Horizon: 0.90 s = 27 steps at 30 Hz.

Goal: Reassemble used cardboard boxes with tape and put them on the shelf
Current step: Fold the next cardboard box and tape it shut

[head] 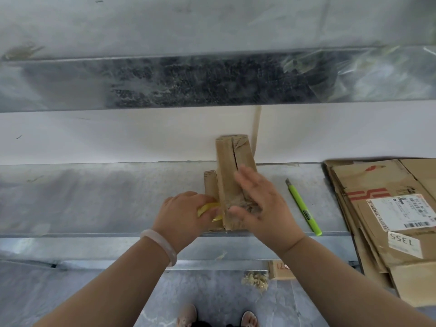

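Note:
A small brown cardboard box stands on the metal shelf, its flaps meeting along a seam on top, one flap sticking out at the left. My right hand lies flat on the box's near end with fingers straight, pressing it. My left hand grips a yellow tape roll against the box's lower left side. A pale bangle sits on my left wrist.
A green utility knife lies on the shelf right of the box. A stack of flattened cardboard boxes with labels fills the right end. An upper shelf runs above. Cardboard scraps lie on the floor by my feet.

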### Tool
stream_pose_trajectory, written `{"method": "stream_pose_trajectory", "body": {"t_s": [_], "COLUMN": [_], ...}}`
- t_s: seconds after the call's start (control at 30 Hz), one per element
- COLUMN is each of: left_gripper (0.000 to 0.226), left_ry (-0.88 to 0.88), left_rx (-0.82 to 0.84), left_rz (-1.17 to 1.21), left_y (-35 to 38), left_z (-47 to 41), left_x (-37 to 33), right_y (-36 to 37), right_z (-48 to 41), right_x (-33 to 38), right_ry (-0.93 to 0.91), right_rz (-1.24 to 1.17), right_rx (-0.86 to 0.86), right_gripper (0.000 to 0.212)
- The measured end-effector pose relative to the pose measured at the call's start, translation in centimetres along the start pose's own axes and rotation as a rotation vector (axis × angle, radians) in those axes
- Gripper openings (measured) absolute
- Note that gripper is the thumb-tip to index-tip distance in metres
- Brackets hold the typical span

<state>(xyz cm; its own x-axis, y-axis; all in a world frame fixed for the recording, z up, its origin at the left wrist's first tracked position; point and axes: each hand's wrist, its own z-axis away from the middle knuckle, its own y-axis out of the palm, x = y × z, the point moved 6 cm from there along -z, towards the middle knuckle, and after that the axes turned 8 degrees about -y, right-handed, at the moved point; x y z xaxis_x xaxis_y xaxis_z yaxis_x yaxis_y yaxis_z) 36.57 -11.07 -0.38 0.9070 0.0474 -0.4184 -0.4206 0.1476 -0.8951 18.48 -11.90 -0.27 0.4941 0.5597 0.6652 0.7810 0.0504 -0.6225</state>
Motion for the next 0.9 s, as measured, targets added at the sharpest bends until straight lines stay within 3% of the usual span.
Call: {"method": "stream_pose_trajectory", "body": {"t_s": [0.13, 0.23, 0.33, 0.43, 0.53, 0.63, 0.7, 0.8, 0.9], "left_gripper": [0.06, 0.04, 0.033, 0.034, 0.039, 0.039, 0.034, 0.039, 0.058], "left_ry": [-0.006, -0.004, -0.019, -0.017, -0.026, -0.028, -0.023, -0.012, 0.053], "left_rx": [0.022, 0.001, -0.003, 0.003, 0.007, 0.0, -0.017, -0.031, -0.012], "left_rz": [0.014, 0.018, 0.024, 0.02, 0.007, 0.009, 0.029, 0.076, 0.108], "left_y": [0.3, 0.6, 0.5, 0.4, 0.3, 0.1, -0.1, -0.5, -0.8], "left_z": [0.0, 0.1, 0.1, 0.1, 0.3, 0.5, 0.8, 1.0, 0.9], "left_x": [-0.5, -0.7, -0.5, -0.5, -0.5, -0.5, -0.4, 0.1, 0.8], "right_y": [0.9, 3.2, 3.5, 1.0, -2.2, -0.8, 0.7, 0.7, 0.8], "right_z": [3.3, 5.2, 6.2, 6.0, 2.8, 0.1, -0.2, -0.1, -0.2], "right_x": [-1.9, -2.3, -3.2, -3.4, 0.4, 3.4, 2.9, 1.4, 1.2], "right_ry": [0.436, 0.574, 0.631, 0.533, 0.099, -0.262, -0.294, -0.236, -0.212], "right_rz": [-0.573, -0.644, -0.645, -0.43, 0.088, 0.296, 0.391, 0.383, 0.373], "right_rx": [-0.056, 0.03, 0.106, -0.013, -0.147, -0.078, 0.022, -0.01, -0.008], "right_gripper": [0.052, 0.064, 0.087, 0.09, 0.058, 0.04, 0.037, 0.033, 0.033]}}
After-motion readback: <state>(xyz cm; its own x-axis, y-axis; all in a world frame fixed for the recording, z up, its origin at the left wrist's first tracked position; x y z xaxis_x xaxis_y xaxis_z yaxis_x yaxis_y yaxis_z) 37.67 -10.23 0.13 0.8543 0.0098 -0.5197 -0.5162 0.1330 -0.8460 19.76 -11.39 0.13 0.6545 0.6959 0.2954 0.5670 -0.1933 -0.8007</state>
